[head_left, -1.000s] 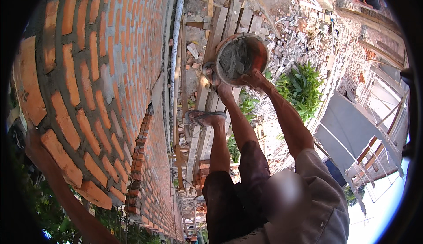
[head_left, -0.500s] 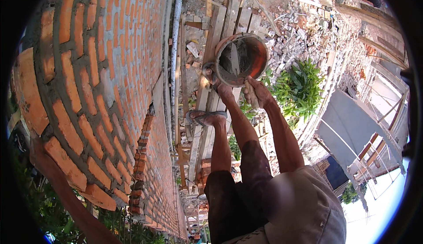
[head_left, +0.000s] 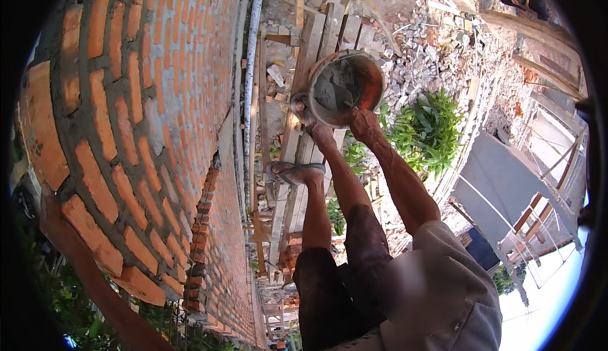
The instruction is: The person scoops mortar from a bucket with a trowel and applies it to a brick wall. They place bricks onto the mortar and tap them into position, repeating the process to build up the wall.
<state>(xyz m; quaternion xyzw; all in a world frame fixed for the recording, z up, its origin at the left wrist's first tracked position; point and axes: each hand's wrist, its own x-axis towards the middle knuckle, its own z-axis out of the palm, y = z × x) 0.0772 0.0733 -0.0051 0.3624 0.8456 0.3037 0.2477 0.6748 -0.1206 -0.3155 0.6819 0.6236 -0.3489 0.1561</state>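
Note:
My right hand (head_left: 363, 125) reaches over the near rim of a round bucket (head_left: 380, 88), its fingers closed round the trowel's handle. Grey wet mortar (head_left: 330, 85) lies in the bucket, and the trowel's blade is mostly sunk in it and hard to make out. Over at the far left, my left hand (head_left: 52, 215) is at the end of the brick wall (head_left: 126, 161), beside a loose-edged orange brick (head_left: 92, 235). Its fingers are dark and hidden by the bricks, so their grip does not show.
Under my sandalled feet (head_left: 297, 172) run narrow wooden planks (head_left: 288, 205). The bucket stands on them. Right of the planks are a leafy green plant (head_left: 427, 129) and broken rubble (head_left: 411, 66). A pale pipe (head_left: 252, 66) runs along the wall's foot. Another person (head_left: 525, 1) is at the far upper right.
My right hand has moved up and left to the bucket's rim. The trowel's blade, plainly seen over the mortar before, has gone down into it. The left hand has hardly moved.

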